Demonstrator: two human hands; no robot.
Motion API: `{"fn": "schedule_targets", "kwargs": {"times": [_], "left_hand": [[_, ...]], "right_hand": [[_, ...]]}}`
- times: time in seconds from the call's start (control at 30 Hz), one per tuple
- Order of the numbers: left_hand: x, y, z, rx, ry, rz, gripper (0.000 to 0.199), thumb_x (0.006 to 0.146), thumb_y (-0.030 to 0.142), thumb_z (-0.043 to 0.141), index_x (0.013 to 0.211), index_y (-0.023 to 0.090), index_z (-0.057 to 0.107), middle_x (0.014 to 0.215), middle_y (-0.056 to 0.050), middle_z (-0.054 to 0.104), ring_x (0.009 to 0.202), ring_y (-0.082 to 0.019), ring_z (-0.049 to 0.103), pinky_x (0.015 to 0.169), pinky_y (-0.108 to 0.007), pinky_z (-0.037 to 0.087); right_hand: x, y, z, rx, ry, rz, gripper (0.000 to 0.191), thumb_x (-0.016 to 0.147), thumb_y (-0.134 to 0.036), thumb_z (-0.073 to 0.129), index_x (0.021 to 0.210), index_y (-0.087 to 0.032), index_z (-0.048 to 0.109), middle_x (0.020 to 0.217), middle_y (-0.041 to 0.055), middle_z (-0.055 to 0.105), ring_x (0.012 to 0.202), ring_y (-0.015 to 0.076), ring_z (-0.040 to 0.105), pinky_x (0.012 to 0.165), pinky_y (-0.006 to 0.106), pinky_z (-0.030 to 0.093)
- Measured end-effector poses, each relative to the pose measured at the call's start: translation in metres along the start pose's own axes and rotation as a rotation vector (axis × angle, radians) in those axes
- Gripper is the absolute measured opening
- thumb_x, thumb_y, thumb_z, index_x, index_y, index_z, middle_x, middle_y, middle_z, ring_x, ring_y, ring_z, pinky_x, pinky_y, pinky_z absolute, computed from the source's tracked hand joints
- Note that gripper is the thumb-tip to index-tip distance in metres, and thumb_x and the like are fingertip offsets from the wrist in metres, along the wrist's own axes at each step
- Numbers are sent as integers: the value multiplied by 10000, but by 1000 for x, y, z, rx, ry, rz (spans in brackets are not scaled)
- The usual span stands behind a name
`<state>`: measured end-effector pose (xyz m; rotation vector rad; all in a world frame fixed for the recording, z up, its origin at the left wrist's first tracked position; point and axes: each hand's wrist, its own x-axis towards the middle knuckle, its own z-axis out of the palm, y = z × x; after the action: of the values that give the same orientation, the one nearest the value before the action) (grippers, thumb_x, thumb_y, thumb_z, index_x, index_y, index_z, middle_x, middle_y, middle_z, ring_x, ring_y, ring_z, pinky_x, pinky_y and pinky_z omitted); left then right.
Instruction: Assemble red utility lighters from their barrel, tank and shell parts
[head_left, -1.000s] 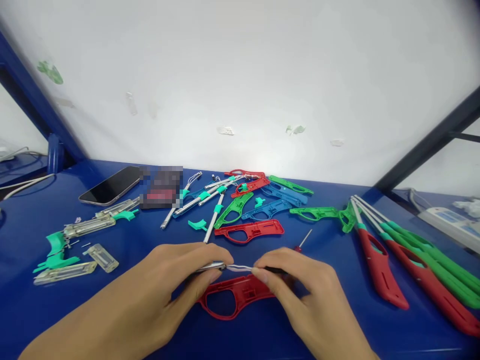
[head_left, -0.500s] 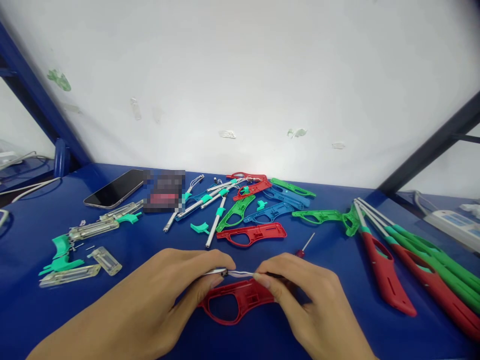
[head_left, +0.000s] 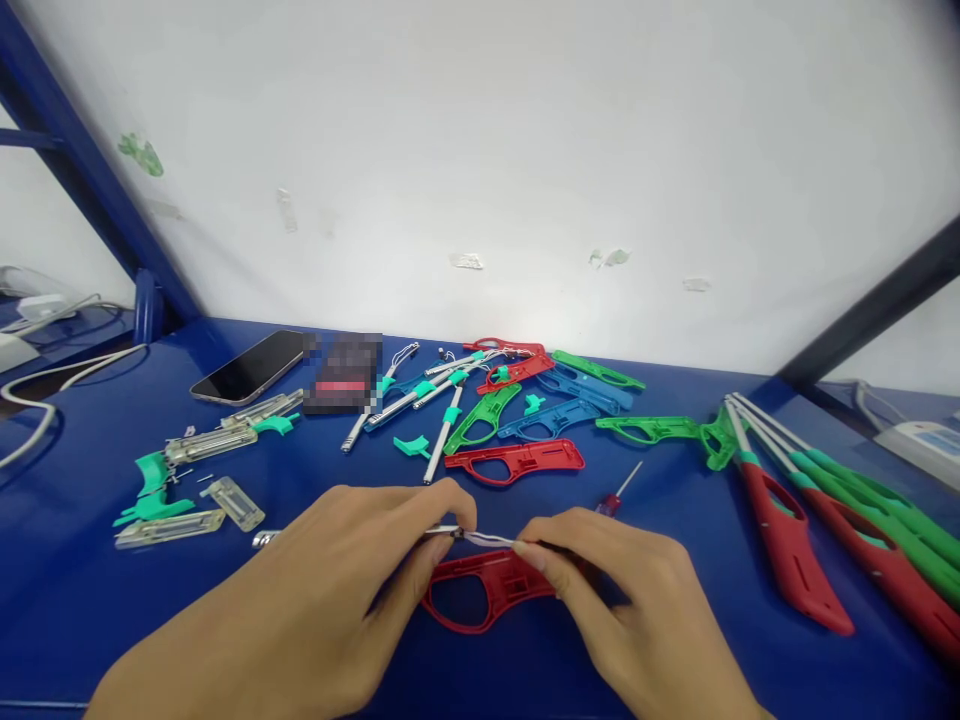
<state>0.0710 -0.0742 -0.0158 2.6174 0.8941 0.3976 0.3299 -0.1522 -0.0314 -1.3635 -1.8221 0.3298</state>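
Left hand [head_left: 330,590] pinches a metal tube [head_left: 448,529]; right hand [head_left: 615,590] pinches, apparently, its white wires [head_left: 489,538].

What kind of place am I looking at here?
Probably a small assembly or repair workbench: a blue table with loose red shell halves, a screwdriver, and lighter-like tools with long metal tips on the right.

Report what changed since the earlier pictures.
The far end of the metal tube has emerged beside the left hand; the camera has swung left. Nothing was let go: the left hand grips the tube, the right hand the white wires. The red shell stayed put.
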Motion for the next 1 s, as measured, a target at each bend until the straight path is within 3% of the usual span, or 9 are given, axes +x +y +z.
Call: {"fn": "schedule_targets", "kwargs": {"times": [0.13,0.33,0.57,0.77,1.0], "left_hand": [[3,7,1,29,70,5,158,1143,362,481,1246,373,601,1301,60,772,1152,-183,745,846,-264,552],[11,18,-1,43,139,47,240,1104,274,474,1022,282,699,928,19,780,757,-168,723,695,-290,498],[16,23,0,105,160,66,247,1000,185,485,844,259,662,733,27,678,613,-165,623,608,-325,395],[18,24,3,110,119,39,252,976,181,437,798,257,598,712,32,635,596,-178,582,585,-366,297],[19,23,3,81,99,35,279,1027,215,414,880,259,648,789,15,673,672,-200,626,614,-375,324]], "right_hand": [[-3,0,1,3,1,1,141,1076,-237,660,995,-312,748,874,-116,801,704,75,751,698,151,536],[-7,0,3,12,-9,-14,143,1082,-251,649,1010,-298,763,863,-77,806,682,105,749,677,188,545],[-5,-1,4,11,19,-15,142,1070,-255,663,1006,-290,784,865,-56,815,675,123,756,670,206,558],[-6,-1,5,-3,20,-21,142,1072,-257,656,1007,-294,776,852,-63,799,663,114,732,671,203,548],[-7,-2,3,-10,6,-12,156,1063,-224,654,1009,-283,787,855,-49,805,666,119,729,689,194,569]]}}
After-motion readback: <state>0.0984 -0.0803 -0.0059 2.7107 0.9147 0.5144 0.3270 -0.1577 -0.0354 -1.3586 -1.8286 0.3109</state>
